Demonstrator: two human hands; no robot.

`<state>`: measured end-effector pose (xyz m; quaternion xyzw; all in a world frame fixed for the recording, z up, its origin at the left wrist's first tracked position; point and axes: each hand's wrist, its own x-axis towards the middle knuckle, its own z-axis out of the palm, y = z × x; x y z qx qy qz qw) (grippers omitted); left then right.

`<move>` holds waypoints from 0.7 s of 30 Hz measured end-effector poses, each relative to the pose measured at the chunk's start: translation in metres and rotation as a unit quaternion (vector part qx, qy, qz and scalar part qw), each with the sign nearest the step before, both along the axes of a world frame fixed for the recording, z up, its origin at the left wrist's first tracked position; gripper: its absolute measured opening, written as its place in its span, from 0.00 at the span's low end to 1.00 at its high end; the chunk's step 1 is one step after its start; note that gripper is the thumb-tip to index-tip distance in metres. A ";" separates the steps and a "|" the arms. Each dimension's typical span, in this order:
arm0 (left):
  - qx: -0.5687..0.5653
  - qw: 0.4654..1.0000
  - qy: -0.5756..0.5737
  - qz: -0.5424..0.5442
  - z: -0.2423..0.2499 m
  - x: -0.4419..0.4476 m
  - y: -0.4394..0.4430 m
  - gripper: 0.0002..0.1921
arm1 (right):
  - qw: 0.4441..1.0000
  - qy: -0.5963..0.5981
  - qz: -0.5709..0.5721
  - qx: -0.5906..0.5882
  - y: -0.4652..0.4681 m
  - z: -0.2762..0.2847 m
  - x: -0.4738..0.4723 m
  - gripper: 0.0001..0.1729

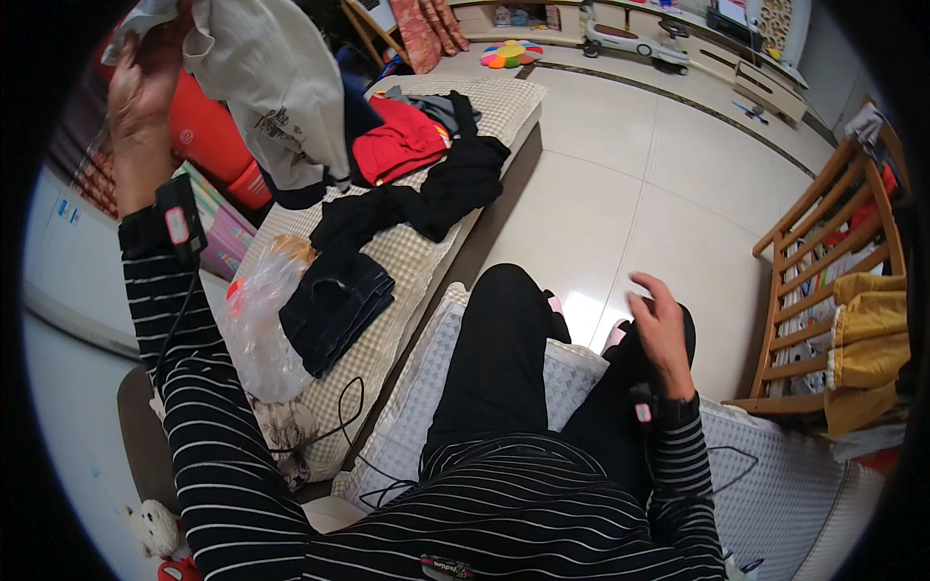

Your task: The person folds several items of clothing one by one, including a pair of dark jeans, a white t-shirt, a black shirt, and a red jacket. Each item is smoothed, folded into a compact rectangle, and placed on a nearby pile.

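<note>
Raised at the upper left, my left hand (145, 87) grips an off-white garment (269, 65) with a small dark print. The cloth hangs down over the sofa, its lower end by some navy fabric. My right hand (662, 338) hovers over or rests on my right knee, fingers apart and nothing in them. On the checked sofa cover (414, 250) lie a red garment (396, 138), a crumpled black garment (436, 192) and a folded dark pair of jeans or similar (338, 309). A clear plastic bag (265, 334) sits beside the folded piece.
A wooden crib-like rail (792, 290) stands at the right, with a yellow cloth (868, 334) draped over it. Black cables (349, 428) run across the seat by my left thigh. A ride-on toy car (639, 45) is parked on the tiled floor (581, 174) by the low cabinet.
</note>
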<state>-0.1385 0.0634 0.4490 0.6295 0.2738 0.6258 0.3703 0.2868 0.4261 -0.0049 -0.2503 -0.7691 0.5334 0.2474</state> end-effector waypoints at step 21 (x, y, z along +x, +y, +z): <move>0.026 0.970 -0.224 0.093 -0.253 0.081 0.044 0.24 | 0.881 0.231 0.135 -0.391 0.000 0.004 -0.072 0.23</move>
